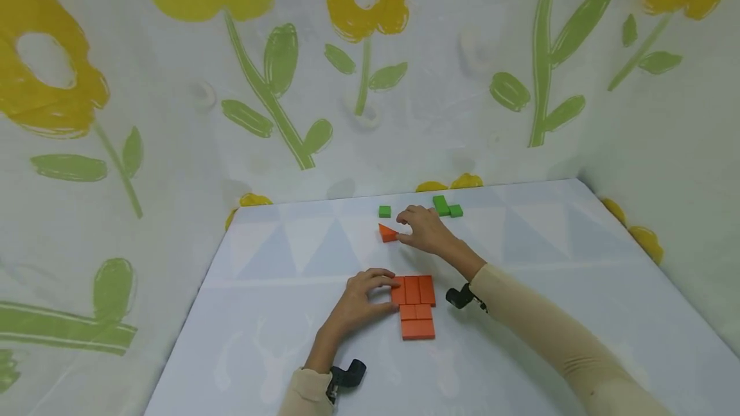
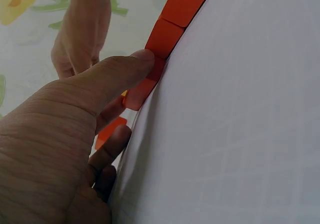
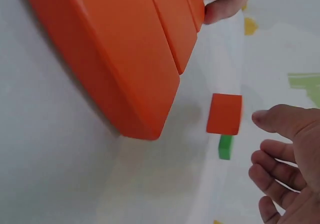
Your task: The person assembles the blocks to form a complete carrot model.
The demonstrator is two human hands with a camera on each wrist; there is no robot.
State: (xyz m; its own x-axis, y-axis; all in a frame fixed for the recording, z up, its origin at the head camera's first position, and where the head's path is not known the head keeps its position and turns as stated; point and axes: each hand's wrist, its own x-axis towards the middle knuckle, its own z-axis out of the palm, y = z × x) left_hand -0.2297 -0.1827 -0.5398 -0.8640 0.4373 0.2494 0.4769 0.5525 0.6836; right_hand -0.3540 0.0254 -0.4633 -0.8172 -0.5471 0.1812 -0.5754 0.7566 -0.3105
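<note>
Left hand (image 1: 354,300): thumb and fingers stood parted, touching the left side of the abutting orange-red blocks (image 1: 412,290). Right hand (image 1: 429,231): empty, thumb and bent fingers held well apart. Orange wedge (image 1: 387,234): lay just beside the right thumb tip, near one green block (image 1: 385,211).
</note>
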